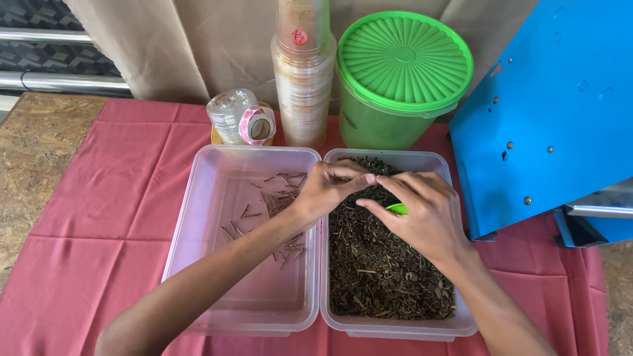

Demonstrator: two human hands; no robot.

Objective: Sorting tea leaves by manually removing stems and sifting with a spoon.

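Note:
Two clear plastic tubs stand side by side on a red cloth. The right tub (461,316) is full of dark dried leaves (382,270). The left tub (191,217) holds several thin brown stems (280,198). My left hand (330,188) reaches across from the left tub over the leaves, fingers pinched together near the top of the pile. My right hand (422,214) rests on the leaves with a small green object (397,209) under its fingers; what that object is cannot be told.
A green lidded bucket (399,72), a stack of clear cups (303,72), a roll of pink stickers (257,125) and a clear lid stack (227,115) stand behind the tubs. A blue metal machine (554,112) sits at the right. Bare chipboard table (33,158) shows left.

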